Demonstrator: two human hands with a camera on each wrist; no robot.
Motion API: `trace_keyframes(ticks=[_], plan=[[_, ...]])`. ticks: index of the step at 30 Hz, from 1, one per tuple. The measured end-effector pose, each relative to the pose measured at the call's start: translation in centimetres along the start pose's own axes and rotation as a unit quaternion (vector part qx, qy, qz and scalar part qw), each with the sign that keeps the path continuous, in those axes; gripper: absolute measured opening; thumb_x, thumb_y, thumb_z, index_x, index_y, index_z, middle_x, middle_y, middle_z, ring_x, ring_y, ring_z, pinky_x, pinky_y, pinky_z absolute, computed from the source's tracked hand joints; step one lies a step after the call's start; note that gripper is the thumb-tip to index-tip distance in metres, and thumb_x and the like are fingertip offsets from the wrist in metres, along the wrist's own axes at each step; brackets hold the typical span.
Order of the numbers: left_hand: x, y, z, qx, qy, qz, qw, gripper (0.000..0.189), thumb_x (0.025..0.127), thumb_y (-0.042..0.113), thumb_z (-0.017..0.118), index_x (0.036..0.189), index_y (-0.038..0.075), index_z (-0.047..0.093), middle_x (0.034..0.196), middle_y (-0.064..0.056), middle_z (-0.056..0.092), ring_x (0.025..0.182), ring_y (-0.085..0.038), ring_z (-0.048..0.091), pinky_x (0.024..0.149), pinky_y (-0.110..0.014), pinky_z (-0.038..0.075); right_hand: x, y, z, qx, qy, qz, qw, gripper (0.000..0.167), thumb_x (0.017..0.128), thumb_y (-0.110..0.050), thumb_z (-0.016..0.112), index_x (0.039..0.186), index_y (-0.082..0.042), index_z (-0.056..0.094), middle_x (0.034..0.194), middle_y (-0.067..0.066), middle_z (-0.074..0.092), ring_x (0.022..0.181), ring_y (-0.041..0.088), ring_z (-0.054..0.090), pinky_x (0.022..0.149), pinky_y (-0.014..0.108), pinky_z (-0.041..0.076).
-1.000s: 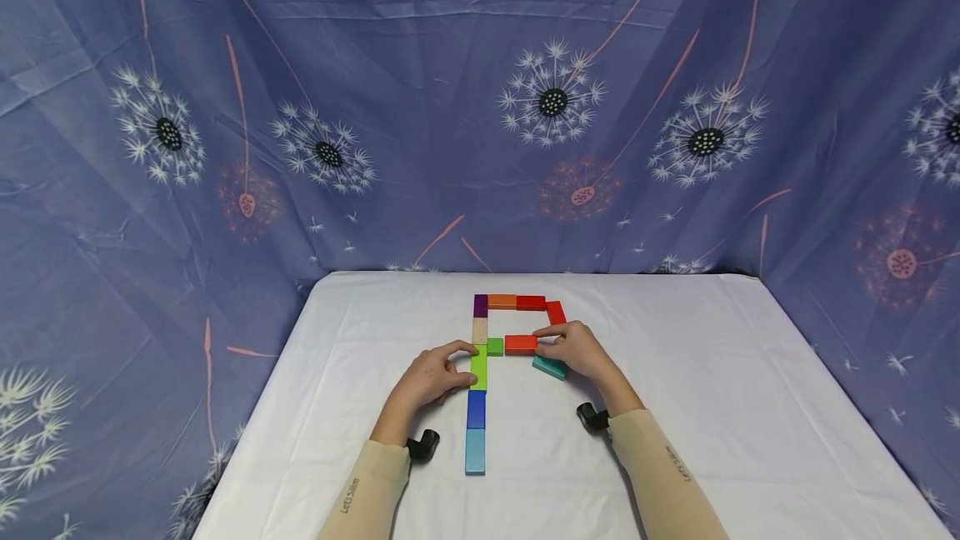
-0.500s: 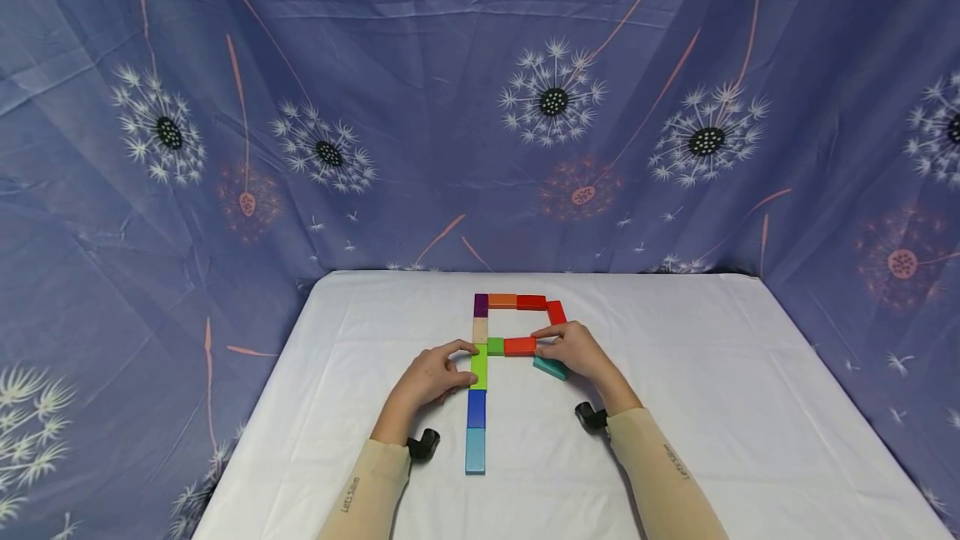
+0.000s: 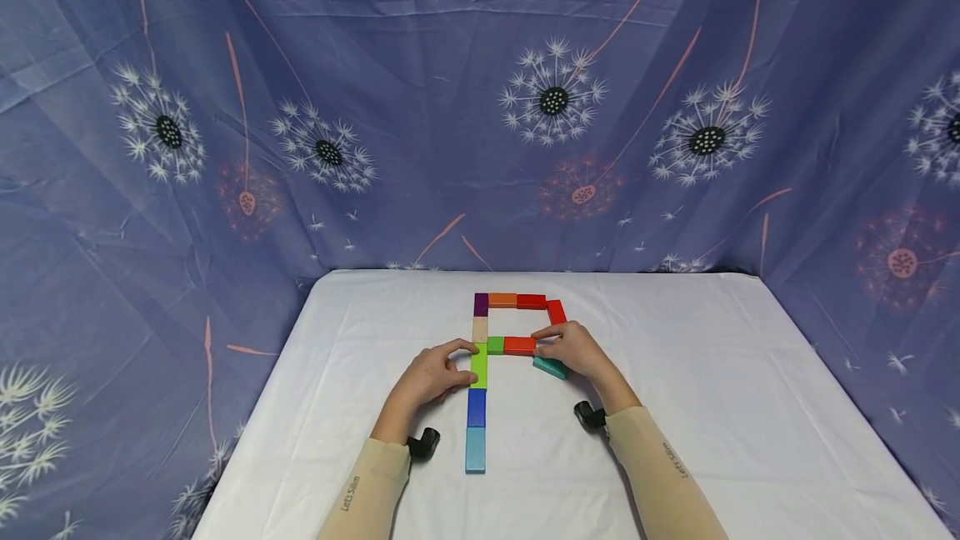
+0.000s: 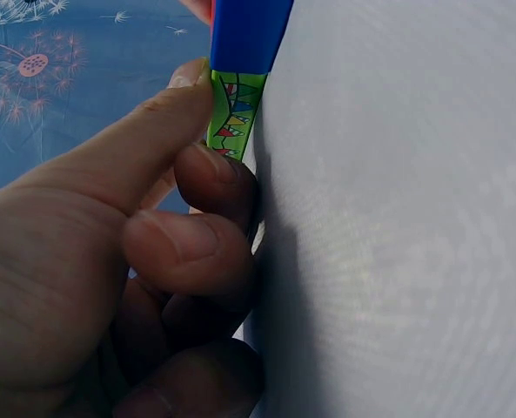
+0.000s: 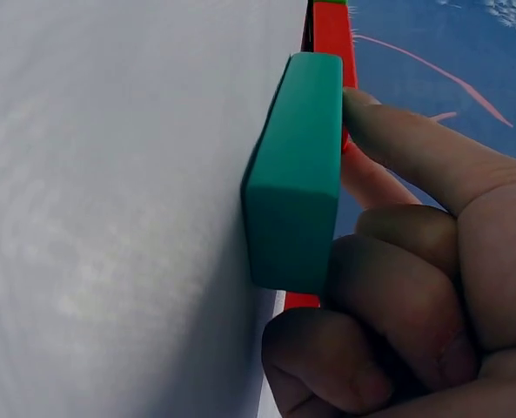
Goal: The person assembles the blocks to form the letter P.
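Wooden-looking coloured blocks lie in a P-like outline on the white-covered table. My left hand [image 3: 429, 375] pinches the light green block [image 3: 479, 365] between thumb and index finger; its printed side [image 4: 234, 113] shows in the left wrist view. My right hand [image 3: 581, 350] pinches the right end of a red block [image 3: 519, 346], whose left end touches a small green block [image 3: 495, 346]. That green block abuts the light green one. A teal block [image 3: 550, 368] lies tilted just below the right hand and looms large in the right wrist view. The right hand partly hides a slanted red block [image 3: 556, 312].
Purple [image 3: 481, 305] and beige [image 3: 480, 330] blocks continue the column upward; blue [image 3: 476, 408] and light blue [image 3: 476, 450] ones extend it downward. Orange [image 3: 502, 301] and red [image 3: 532, 302] blocks form the top row. A patterned curtain [image 3: 420, 148] stands behind the table [image 3: 750, 407].
The red block in my right hand has slid slightly left, closing the gap to the small green block. My left hand has stayed on the light green block.
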State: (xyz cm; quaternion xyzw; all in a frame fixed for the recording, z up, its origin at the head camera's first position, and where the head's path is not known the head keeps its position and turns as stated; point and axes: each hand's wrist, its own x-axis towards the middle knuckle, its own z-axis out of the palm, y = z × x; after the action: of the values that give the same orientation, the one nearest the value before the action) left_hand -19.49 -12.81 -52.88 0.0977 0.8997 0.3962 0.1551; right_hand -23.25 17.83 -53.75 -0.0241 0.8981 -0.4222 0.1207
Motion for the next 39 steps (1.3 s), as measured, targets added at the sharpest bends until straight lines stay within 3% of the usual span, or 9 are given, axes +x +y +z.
trace_keyframes(ticks=[4,7,13,18,25,39], plan=[[0.0,0.0,0.0,-0.002,-0.001,0.000,1.0000,0.044,0.090,0.037,0.084,0.131,0.034,0.069,0.063,0.002,0.055,0.044,-0.015,0.048,0.049,-0.028,0.035,0.0,0.1,0.0,0.001,-0.002,0.012,0.9999,0.033,0.092,-0.025,0.080,0.123,-0.016,0.081,0.106,0.009,0.068,0.093,0.023,0.055,0.071,0.030,0.046],[0.1,0.1,0.0,-0.002,-0.001,-0.001,1.0000,0.044,0.090,0.038,0.084,0.132,0.034,0.069,0.063,0.002,0.055,0.044,-0.015,0.049,0.049,-0.028,0.035,-0.4,0.3,-0.4,0.011,-0.006,0.010,0.9999,0.035,0.092,-0.028,0.081,0.126,-0.019,0.080,0.108,0.009,0.069,0.092,0.022,0.056,0.074,0.030,0.047],[0.0,0.0,0.1,0.001,-0.003,-0.001,1.0000,0.044,0.091,0.037,0.084,0.132,0.033,0.069,0.063,0.002,0.054,0.044,-0.015,0.049,0.049,-0.028,0.036,-1.1,2.0,-2.4,0.048,-0.042,-0.020,0.9977,0.039,0.094,-0.028,0.081,0.132,-0.023,0.077,0.077,0.001,0.056,0.065,0.017,0.045,0.070,0.032,0.042],[-0.1,-0.1,0.0,0.002,-0.002,0.002,1.0000,0.045,0.091,0.037,0.084,0.132,0.033,0.069,0.062,0.002,0.054,0.044,-0.014,0.049,0.049,-0.028,0.035,-1.6,3.6,-4.2,0.042,-0.085,-0.038,0.9948,0.045,0.095,-0.021,0.078,0.139,-0.026,0.072,0.058,-0.005,0.037,0.059,0.015,0.035,0.065,0.031,0.037],[0.0,-0.2,0.1,-0.004,-0.002,0.005,1.0000,0.045,0.091,0.037,0.085,0.132,0.033,0.069,0.060,0.004,0.054,0.043,-0.013,0.048,0.048,-0.028,0.035,-1.9,4.3,-5.3,0.010,-0.132,-0.046,0.9901,0.054,0.091,-0.015,0.079,0.142,-0.030,0.070,0.059,-0.005,0.033,0.057,0.015,0.029,0.058,0.028,0.028],[0.1,0.0,0.1,-0.011,-0.001,0.009,0.9999,0.044,0.091,0.036,0.085,0.132,0.033,0.069,0.058,0.004,0.053,0.041,-0.013,0.046,0.046,-0.027,0.033,-1.7,3.6,-5.1,0.001,-0.195,-0.073,0.9781,0.058,0.090,-0.015,0.082,0.146,-0.021,0.067,0.065,-0.003,0.039,0.063,0.015,0.035,0.059,0.026,0.029]])
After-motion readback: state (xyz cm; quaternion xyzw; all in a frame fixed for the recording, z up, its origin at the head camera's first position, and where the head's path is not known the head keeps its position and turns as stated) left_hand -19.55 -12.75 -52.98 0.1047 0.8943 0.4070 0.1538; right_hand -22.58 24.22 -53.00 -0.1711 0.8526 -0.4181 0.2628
